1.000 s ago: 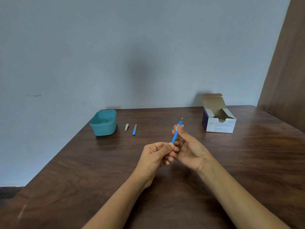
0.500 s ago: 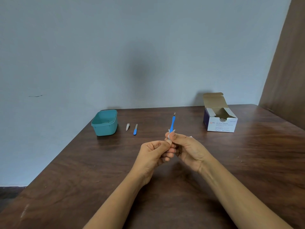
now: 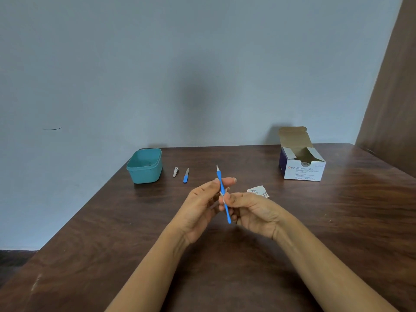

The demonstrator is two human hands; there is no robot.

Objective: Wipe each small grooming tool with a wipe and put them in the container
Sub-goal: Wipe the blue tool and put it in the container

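A slim blue-handled tool (image 3: 227,211) with a metal tip stands nearly upright over the middle of the table. My left hand (image 3: 200,206) pinches its upper part between thumb and fingers. My right hand (image 3: 253,210) pinches a small white wipe (image 3: 222,194) around the handle just below. A teal container (image 3: 145,174) stands open at the far left of the table. To its right lie a metal nail clipper (image 3: 175,172) and a small blue-handled file (image 3: 186,176).
An open white and blue box of alcohol swabs (image 3: 302,171) stands at the far right. A torn swab wrapper (image 3: 258,191) lies behind my right hand. The brown table (image 3: 112,233) meets a grey wall; a wooden panel rises at the right.
My left hand has shifted from the tool's lower end to its upper part. The lower end now hangs free below my hands, and the wipe sits lower on the handle.
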